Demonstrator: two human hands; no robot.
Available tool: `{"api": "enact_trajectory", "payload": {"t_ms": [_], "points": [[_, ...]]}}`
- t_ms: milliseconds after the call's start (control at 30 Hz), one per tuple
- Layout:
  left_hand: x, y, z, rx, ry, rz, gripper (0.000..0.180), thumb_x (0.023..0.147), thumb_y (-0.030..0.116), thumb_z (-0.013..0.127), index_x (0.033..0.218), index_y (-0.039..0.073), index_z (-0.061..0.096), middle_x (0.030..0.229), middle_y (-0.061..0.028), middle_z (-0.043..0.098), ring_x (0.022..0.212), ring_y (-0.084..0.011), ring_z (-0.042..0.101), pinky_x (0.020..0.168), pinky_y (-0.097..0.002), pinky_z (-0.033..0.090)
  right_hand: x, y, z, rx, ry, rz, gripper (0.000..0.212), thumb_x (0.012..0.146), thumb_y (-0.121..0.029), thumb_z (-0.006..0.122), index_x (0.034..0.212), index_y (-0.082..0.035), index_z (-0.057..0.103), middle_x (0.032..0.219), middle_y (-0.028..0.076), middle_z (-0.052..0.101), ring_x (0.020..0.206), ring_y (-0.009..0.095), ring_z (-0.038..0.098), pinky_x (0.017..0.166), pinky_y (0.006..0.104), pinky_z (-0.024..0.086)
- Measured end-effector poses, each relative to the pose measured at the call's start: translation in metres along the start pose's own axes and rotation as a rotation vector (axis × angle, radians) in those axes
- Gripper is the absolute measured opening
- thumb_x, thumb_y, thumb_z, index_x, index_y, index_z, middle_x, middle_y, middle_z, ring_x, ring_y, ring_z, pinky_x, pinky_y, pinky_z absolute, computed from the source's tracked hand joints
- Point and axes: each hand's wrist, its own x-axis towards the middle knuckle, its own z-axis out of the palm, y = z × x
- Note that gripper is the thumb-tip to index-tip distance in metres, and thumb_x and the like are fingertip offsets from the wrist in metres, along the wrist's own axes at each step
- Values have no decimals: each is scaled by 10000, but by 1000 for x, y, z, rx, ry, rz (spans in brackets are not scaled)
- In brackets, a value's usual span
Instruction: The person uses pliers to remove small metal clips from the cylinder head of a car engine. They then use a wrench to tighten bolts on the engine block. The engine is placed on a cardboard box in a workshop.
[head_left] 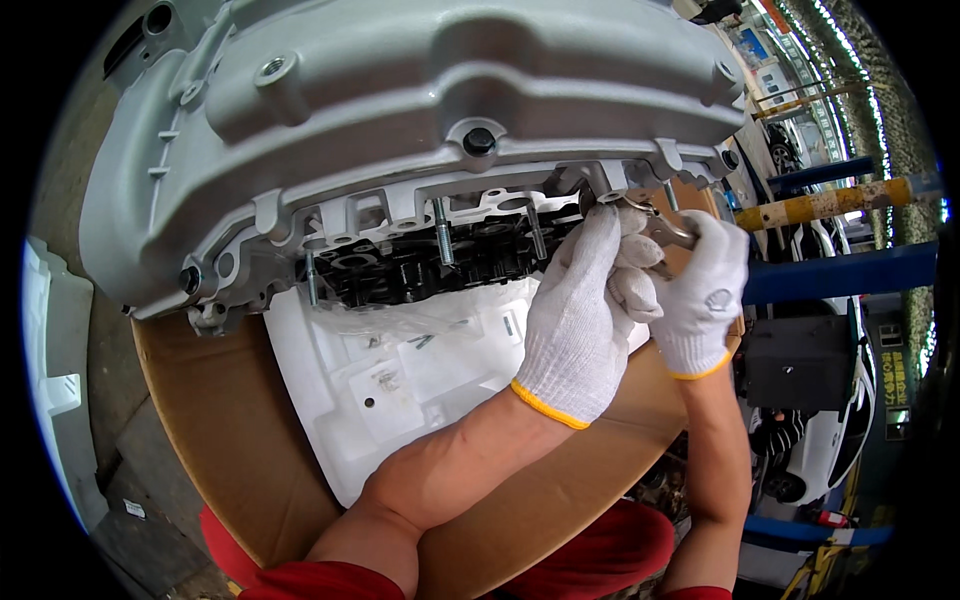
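Note:
A large silver-grey engine cover (370,110) fills the top of the view, bolted along its lower flange. Threaded studs (443,232) stick out below this flange. My right hand (705,290), in a white knit glove with a yellow cuff, grips a metal wrench (672,232). The wrench head is at the flange's underside, near the right end. Beside it, my gloved left hand (580,310) has its thumb raised to the flange and its fingers curled at the wrench head. What those fingers pinch is hidden.
Below the engine, an open cardboard box (225,440) holds white moulded packing (400,400) with loose fasteners and clear plastic. Black engine parts (410,270) show under the flange. At right are a yellow post (840,203), blue beams (840,273) and a white car (825,450).

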Motion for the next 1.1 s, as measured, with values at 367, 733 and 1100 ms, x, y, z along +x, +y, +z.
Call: {"api": "enact_trajectory", "payload": {"t_ms": [367, 733, 1100], "points": [[-3, -1, 6, 26, 22, 21, 284, 1148, 310, 645, 1186, 40, 722, 929, -23, 702, 783, -84, 636, 638, -208, 542, 63, -2, -82, -584, -185, -308, 693, 645, -126, 900, 1294, -156, 661, 1144, 99, 619, 1072, 358, 610, 935, 520, 493], [-2, 1, 3, 9, 22, -16, 259, 1151, 308, 638, 1205, 70, 726, 922, -23, 719, 767, -93, 641, 652, -219, 550, 36, 11, -35, -218, -94, -113, 525, 676, -108, 890, 1135, -83, 636, 982, 143, 597, 891, 389, 615, 756, 505, 508], [-3, 2, 1, -114, -41, -51, 305, 1177, 311, 588, 1201, 34, 714, 999, -41, 741, 878, -115, 671, 698, -235, 563, -14, -4, 15, 83, -91, 139, 620, 686, -142, 957, 1202, -62, 622, 1074, 161, 613, 1004, 385, 649, 846, 483, 535]]}}
